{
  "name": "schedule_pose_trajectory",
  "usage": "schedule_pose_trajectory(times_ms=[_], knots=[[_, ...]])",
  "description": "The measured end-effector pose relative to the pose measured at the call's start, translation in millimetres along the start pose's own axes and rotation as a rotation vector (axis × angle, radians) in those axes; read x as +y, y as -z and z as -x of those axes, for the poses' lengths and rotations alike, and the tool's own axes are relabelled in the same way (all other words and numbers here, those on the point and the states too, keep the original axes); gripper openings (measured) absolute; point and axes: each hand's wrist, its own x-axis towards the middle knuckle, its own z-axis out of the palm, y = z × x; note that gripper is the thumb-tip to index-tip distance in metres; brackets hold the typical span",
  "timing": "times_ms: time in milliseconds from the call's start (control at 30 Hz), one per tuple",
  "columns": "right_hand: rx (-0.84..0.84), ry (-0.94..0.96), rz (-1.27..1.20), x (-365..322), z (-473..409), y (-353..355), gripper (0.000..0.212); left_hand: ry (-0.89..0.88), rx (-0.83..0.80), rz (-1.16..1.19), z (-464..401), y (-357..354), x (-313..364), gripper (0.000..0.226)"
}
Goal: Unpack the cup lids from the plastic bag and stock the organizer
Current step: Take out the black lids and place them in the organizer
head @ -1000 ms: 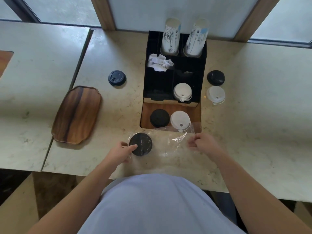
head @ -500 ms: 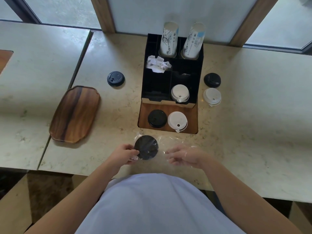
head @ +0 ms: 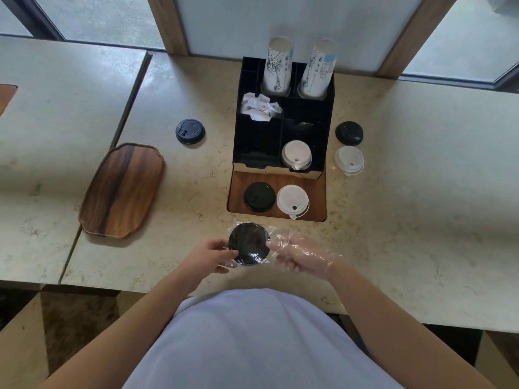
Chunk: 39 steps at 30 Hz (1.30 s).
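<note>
The black lid (head: 248, 244) sits inside the clear plastic bag (head: 283, 242), held just above the near edge of the surface (head: 407, 220), directly in front of the organizer. Your left hand (head: 209, 255) pinches the lid's left rim through the film — thumb and fingers curled onto it. Your right hand (head: 299, 252) lies inside the bag, the film draped over it like a glove; its fingers reach toward the lid's right rim, loosely extended, and whether that grip has closed on the lid cannot be told.

Just beyond the bag stands the organizer (head: 261, 141), a black divided box with a wooden front tray (head: 317, 192). On the tray lie a second black lid (head: 259, 196) at left and a white lid (head: 292, 199) at right, side by side and nearly touching. In the box's near right compartment rests a stack of white lids (head: 296, 155). A crumpled white paper (head: 260, 106) fills a compartment at rear left, and two inverted stacks of printed paper cups (head: 278, 67) rise from the back row, both tilted slightly.

To the organizer's right, on the surface, a loose black lid (head: 349, 133) lies just behind a loose white lid (head: 348, 160). To its left — well apart — lies a dark lid (head: 190, 131), and farther left a wooden tray (head: 122, 190) straddles the seam between two slabs.
</note>
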Motion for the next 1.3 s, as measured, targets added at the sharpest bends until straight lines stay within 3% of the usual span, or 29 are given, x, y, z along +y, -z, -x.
schedule_pose_trajectory(times_ms=[167, 267, 433, 633, 733, 867, 967, 1067, 1300], knots=[[-0.023, 0.175, -0.005, 0.4, -0.2, -3.2, 0.054, -0.031, -0.017, 0.04, 2.5, 0.8, 5.8, 0.021], [0.014, 0.213, 0.02, 0.4, -0.2, -5.8, 0.041, -0.039, -0.009, 0.063, 4.8, -0.5, 10.2, 0.019], [0.017, 0.181, -0.02, 1.9, -1.0, -8.1, 0.035, -0.03, 0.012, 0.123, 8.3, 0.4, 14.5, 0.04], [-0.007, 0.109, -0.155, 4.6, -2.0, -14.5, 0.019, -0.088, 0.141, 0.14, 7.3, 3.4, 8.4, 0.022], [0.002, 0.049, -0.204, 5.3, -1.4, -14.7, 0.037, -0.092, 0.177, 0.162, 7.7, 7.1, 6.4, 0.019], [0.031, -0.058, -0.241, 2.7, -1.5, -9.3, 0.016, -0.061, 0.225, 0.206, 6.8, 15.5, 1.2, 0.018], [-0.001, -0.069, -0.262, 3.4, -1.0, -3.6, 0.021, -0.034, 0.237, 0.214, 7.7, 25.2, -4.5, 0.018], [-0.031, -0.102, -0.315, 1.9, 3.9, -0.1, 0.004, -0.022, 0.243, 0.202, 9.1, 30.9, -10.5, 0.018], [0.008, -0.184, -0.274, 6.7, 8.7, 22.2, 0.045, 0.017, 0.391, 0.23, 6.1, 46.8, -19.3, 0.012]])
